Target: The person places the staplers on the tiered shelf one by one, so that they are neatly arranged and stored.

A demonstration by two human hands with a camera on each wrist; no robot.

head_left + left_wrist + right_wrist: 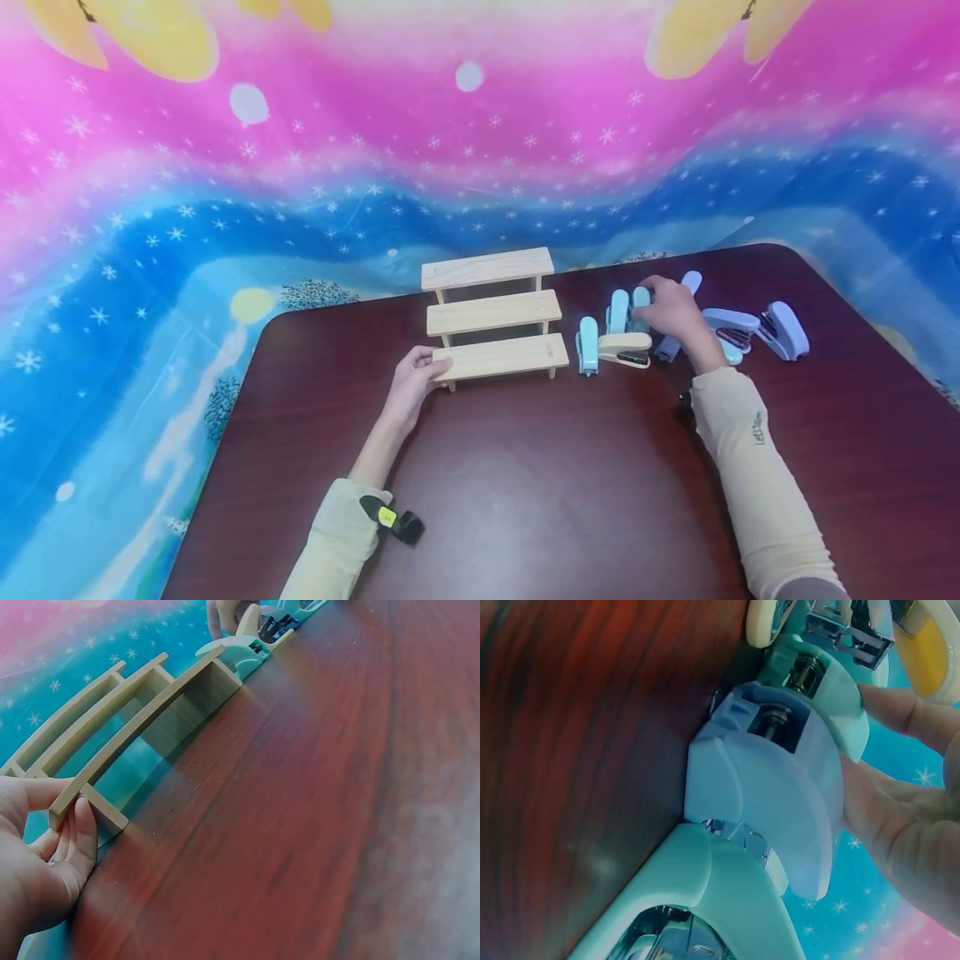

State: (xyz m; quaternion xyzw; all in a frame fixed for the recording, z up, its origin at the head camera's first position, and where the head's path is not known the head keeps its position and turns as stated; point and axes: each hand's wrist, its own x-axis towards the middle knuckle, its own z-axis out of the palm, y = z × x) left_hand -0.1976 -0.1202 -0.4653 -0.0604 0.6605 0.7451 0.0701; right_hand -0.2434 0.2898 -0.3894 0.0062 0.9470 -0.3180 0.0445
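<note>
A pale wooden three-tier display stand [501, 357] is upright on the dark table. My left hand [414, 385] pinches the left end of its lowest board, thumb on top and fingers beneath, as the left wrist view shows. To the right of the stand, my right hand [671, 312] reaches in among several staplers and grips a teal stapler [641, 302] between thumb and fingers. A lavender stapler [772, 787] stands close beside that hand and partly hides the thumb in the right wrist view. A light-blue stapler [618, 310] is just left of the teal one.
Nearer the stand are another light-blue stapler [588, 342] and a cream stapler [622, 343] lying on its side. Beyond the right hand lie a lavender stapler [731, 318] and another lavender stapler [785, 332]. A patterned cloth backdrop [480, 183] hangs behind the table [555, 483].
</note>
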